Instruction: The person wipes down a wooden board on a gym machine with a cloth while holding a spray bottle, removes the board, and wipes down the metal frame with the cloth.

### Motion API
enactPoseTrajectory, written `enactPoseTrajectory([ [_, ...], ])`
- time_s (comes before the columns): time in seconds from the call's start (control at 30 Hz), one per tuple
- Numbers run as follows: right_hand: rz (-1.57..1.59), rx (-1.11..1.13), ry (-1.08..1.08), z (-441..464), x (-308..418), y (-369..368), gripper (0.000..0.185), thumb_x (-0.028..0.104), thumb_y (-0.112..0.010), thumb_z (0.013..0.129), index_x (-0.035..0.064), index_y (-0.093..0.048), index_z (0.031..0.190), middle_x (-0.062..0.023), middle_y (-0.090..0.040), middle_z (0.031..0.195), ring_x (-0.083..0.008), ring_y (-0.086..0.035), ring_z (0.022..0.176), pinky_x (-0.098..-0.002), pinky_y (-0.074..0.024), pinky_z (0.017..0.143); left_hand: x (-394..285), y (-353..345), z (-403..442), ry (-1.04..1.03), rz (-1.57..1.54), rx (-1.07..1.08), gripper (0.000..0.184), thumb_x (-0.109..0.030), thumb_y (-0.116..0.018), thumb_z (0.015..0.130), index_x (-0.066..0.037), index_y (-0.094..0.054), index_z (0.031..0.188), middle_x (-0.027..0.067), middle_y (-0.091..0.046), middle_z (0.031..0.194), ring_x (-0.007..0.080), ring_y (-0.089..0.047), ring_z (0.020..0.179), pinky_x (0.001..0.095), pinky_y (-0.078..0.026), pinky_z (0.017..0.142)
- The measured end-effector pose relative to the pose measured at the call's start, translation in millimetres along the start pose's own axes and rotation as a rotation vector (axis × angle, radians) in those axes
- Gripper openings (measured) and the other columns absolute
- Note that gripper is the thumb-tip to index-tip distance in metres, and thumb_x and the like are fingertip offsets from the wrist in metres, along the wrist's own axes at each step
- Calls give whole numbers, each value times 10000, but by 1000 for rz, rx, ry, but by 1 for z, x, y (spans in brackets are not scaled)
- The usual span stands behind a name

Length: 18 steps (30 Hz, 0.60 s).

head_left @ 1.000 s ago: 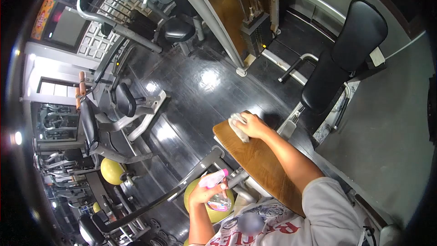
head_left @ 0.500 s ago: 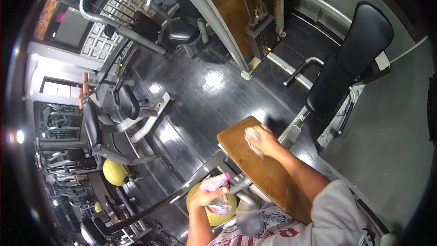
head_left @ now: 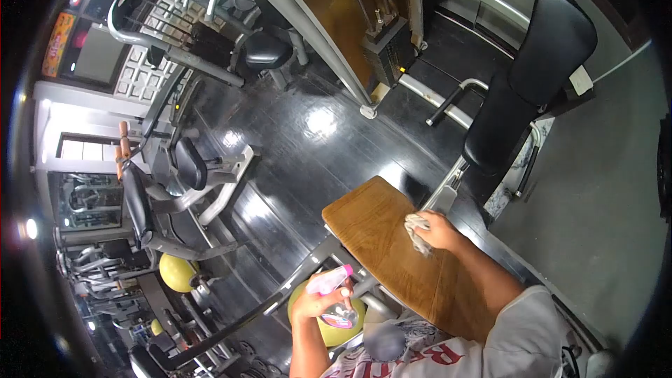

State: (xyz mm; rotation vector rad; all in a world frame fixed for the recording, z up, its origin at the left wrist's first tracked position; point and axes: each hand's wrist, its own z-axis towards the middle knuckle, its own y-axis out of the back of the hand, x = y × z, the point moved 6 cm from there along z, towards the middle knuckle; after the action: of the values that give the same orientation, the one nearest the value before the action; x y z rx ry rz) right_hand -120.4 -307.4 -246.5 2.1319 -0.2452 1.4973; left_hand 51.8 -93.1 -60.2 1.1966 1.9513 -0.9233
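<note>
My right hand is closed on a pale crumpled cloth, which lies against the brown wooden board near its right edge. The board has a wood-grain top with rounded corners and stretches back toward my body. In my left hand is a spray bottle with a pink trigger head and a clear body, held upright to the left of the board. My fingers wrap its neck and cover part of it.
A large yellow-green ball sits below the bottle. Ahead stands a weight-stack machine, with a black padded seat to its right. Other gym machines and another yellow ball fill the left. Dark shiny flooring lies between.
The cloth and my right hand have slid across the board toward its right edge and slightly nearer me. My left hand keeps hold of the spray bottle in about the same place.
</note>
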Motion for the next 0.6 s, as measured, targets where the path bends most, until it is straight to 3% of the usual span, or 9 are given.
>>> enactPoseTrajectory([
  [0.13, -153, -149, -87, 1, -55, -15, 302, 186, -639, 854, 44, -619, 1120, -184, -654, 1037, -335, -633, 1004, -407, -501, 879, -13, -3, 7, -36, 66, 14, 259, -158, -715, 832, 57, -601, 919, 135, -630, 787, 246, -673, 646, 363, -563, 610],
  [0.23, -161, -182, -172, 64, -72, -44, 324, 206, -625, 876, 50, -598, 1159, -185, -648, 1044, -320, -660, 913, -398, -529, 798, -14, -6, -4, -7, 48, -39, 264, -162, -718, 828, 53, -601, 929, 133, -630, 795, 243, -672, 664, 359, -558, 606],
  [0.33, 168, -196, -406, 120, -56, -70, 279, 232, -609, 902, 91, -603, 1142, -144, -640, 1044, -276, -659, 715, -392, -541, 630, -13, 0, -29, 30, 53, -106, 275, -174, -724, 825, 42, -603, 944, 132, -628, 801, 244, -669, 680, 360, -555, 598],
  [0.4, 349, -207, -487, 148, -35, -83, 237, 220, -600, 902, 161, -608, 1131, -85, -615, 1026, -248, -636, 732, -396, -534, 630, -9, 13, -45, -6, 26, -121, 239, -118, -701, 852, 35, -585, 994, 116, -626, 822, 230, -678, 681, 321, -529, 609],
  [0.47, -58, -230, -227, 161, -24, -87, 226, 212, -580, 902, 187, -615, 1124, -64, -595, 1036, -237, -620, 814, -409, -527, 680, -4, 22, -65, -6, -29, -211, 251, -129, -707, 840, 31, -582, 988, 120, -623, 820, 243, -673, 675, 331, -531, 613],
  [0.53, -307, -280, -117, 168, -45, -97, 189, 204, -549, 907, 174, -636, 1073, -40, -574, 1023, -219, -578, 949, -406, -497, 780, 2, 27, -74, -21, -84, -246, 268, -154, -714, 827, 26, -582, 976, 124, -617, 815, 260, -663, 665, 351, -540, 617],
  [0.57, -140, -329, -29, 194, -135, -139, 151, 174, -534, 924, 132, -639, 1024, -58, -594, 934, -224, -586, 882, -372, -494, 777, 4, 26, -74, -25, -86, -244, 267, -156, -713, 829, 26, -582, 973, 125, -617, 815, 260, -662, 665, 353, -542, 617],
  [0.6, 54, -315, -79, 169, -125, -119, 133, 159, -532, 926, 113, -631, 1001, -68, -603, 897, -228, -588, 861, -367, -491, 762, 5, 26, -73, -27, -86, -241, 265, -159, -711, 831, 25, -581, 971, 127, -616, 815, 261, -662, 665, 355, -544, 617],
])
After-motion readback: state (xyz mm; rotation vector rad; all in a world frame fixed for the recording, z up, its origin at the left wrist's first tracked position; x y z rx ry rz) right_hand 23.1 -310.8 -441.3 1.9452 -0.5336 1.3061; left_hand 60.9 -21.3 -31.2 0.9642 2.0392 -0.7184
